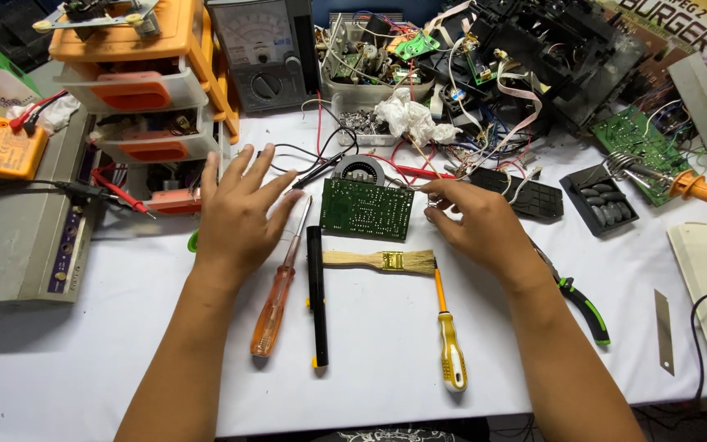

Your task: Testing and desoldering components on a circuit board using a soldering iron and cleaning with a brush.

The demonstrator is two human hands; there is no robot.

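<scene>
Nearest on the desk lie an orange-handled screwdriver and a yellow-handled screwdriver, long axes running away from the person. The left hand hovers with fingers spread, grasping nothing. The green circuit board lies between the hands; the right hand pinches its right edge. Farther off, the clear tray holds loose parts.

Bare forearms, sleeveless, ringless left hand, right hand

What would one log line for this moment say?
left hand: open, above orange screwdriver | right hand: fingertips at green circuit board | brush: lying below board
</scene>
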